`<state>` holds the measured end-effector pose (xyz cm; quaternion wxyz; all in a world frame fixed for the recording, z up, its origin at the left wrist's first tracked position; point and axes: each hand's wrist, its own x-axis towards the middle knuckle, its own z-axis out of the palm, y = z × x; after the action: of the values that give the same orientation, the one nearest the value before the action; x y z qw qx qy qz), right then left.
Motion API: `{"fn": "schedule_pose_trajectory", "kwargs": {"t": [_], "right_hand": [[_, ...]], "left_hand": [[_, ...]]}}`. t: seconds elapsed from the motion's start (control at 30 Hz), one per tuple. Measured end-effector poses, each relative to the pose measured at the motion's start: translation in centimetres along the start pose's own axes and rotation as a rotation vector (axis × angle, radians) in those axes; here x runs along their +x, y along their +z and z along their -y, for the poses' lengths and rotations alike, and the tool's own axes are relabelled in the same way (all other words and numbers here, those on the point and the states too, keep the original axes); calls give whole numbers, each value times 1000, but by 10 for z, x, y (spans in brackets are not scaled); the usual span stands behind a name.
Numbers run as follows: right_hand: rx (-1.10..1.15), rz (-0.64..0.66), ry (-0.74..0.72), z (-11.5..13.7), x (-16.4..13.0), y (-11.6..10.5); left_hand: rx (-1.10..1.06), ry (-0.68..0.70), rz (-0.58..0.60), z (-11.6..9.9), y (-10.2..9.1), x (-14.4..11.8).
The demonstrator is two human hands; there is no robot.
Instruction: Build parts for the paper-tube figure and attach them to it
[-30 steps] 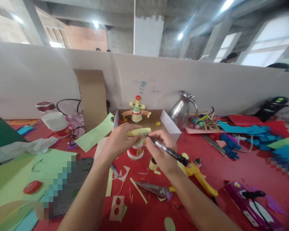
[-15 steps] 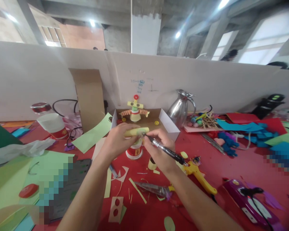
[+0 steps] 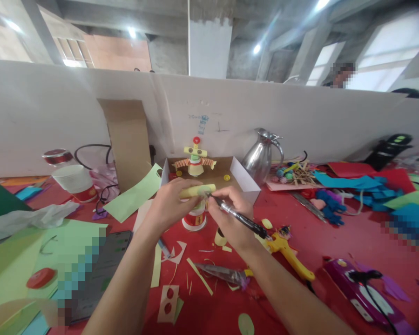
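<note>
My left hand (image 3: 172, 201) is closed round one end of a yellow paper tube (image 3: 197, 190), which lies roughly level. A black pen (image 3: 242, 217) is pinched in my right hand (image 3: 232, 209), its tip against or very close to the tube's right part. Just below the tube stands a red and white paper cup (image 3: 194, 219), partly hidden by my hands. Behind them, a paper cup figure (image 3: 196, 165) with pleated arms, a yellow head piece and a red top is in a shallow cardboard box (image 3: 246, 186).
Scissors (image 3: 223, 273), a yellow glue gun (image 3: 288, 258) and paper scraps lie in front. A metal jug (image 3: 260, 158) stands right of the box, a purple power strip (image 3: 361, 293) at front right. On the left are a phone (image 3: 106, 274), green paper (image 3: 70, 251) and white cups (image 3: 75, 181).
Both hands, the tube and the pen keep almost the same place. The view has shifted very slightly, and a person beyond the partition has moved a little to the right.
</note>
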<state>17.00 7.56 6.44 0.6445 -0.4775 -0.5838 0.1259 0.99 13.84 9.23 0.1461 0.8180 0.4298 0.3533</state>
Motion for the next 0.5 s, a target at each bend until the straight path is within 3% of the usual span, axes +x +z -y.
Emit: {"fn": "schedule_pose_trajectory", "kwargs": {"t": [0.5], "right_hand": [[-18, 21, 15, 1, 0, -1]], "left_hand": [[3, 10, -3, 1, 0, 0]]}}
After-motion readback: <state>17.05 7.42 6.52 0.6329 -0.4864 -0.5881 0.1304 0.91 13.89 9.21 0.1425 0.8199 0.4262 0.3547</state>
